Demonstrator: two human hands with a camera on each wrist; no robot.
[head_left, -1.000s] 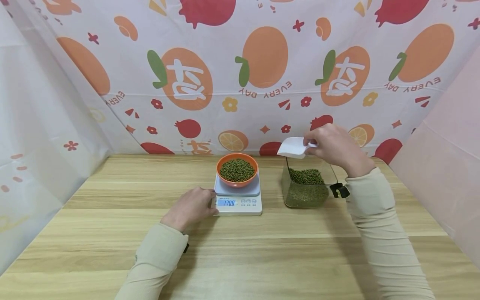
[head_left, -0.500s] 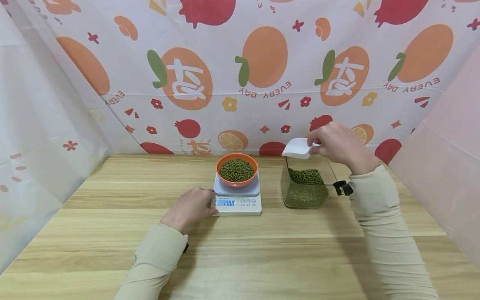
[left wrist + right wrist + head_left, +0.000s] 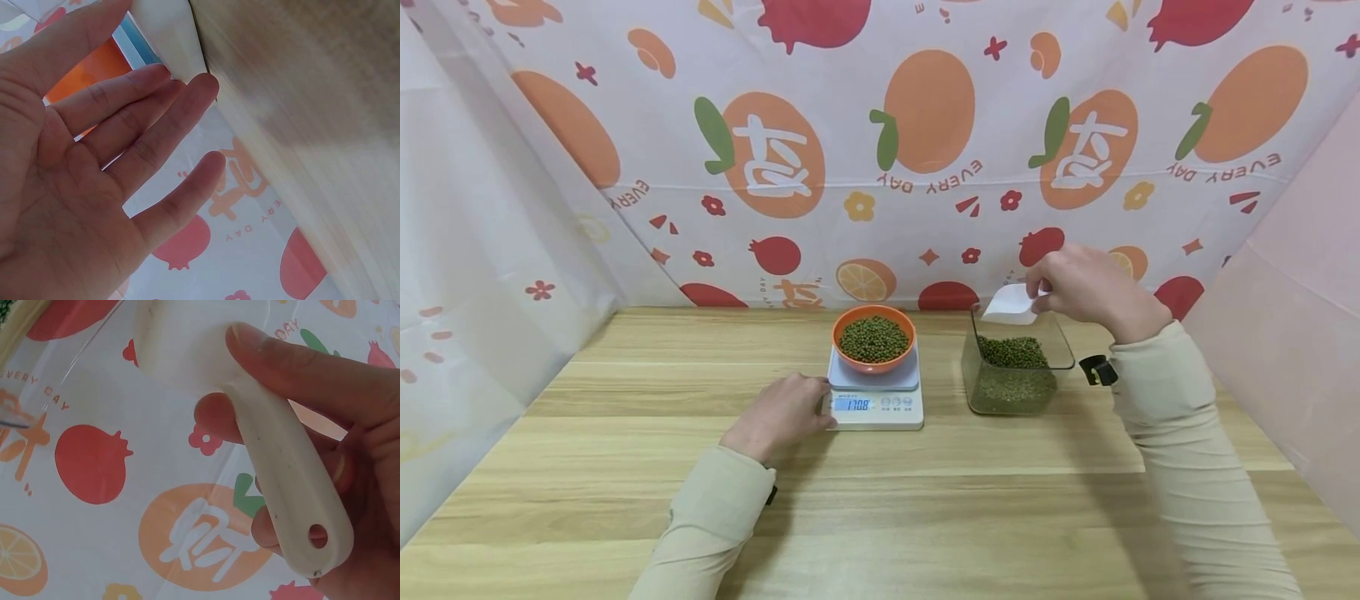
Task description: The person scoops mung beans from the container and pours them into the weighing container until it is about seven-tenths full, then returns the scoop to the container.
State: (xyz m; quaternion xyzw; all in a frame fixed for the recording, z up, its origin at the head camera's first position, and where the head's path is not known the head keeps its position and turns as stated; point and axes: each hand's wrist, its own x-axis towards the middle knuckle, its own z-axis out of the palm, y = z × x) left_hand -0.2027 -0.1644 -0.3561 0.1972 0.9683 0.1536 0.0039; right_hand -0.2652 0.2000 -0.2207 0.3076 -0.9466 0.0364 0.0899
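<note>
My right hand (image 3: pixel 1086 287) grips a white scoop (image 3: pixel 1011 306) by its handle (image 3: pixel 290 487), thumb and fingers wrapped near the neck. The scoop's bowl is over the back of a clear square container (image 3: pixel 1011 392) partly filled with green mung beans (image 3: pixel 1017 352). My left hand (image 3: pixel 782 414) lies on the table with its fingers fairly straight, fingertips at the left edge of a white kitchen scale (image 3: pixel 880 421). The scale's display reads 170.8. On its platform sits an orange bowl (image 3: pixel 874 367) of mung beans.
The wooden table (image 3: pixel 925 517) runs up to a fruit-printed cloth (image 3: pixel 880 217) hanging behind the scale and container. Pale cloth hangs at both sides. A black strap (image 3: pixel 1097 370) shows at my right wrist, beside the container's right rim.
My right hand has moved right and slightly toward the container with the scoop, which sits lower over the rim. The left hand, scale reading and bowl are unchanged.
</note>
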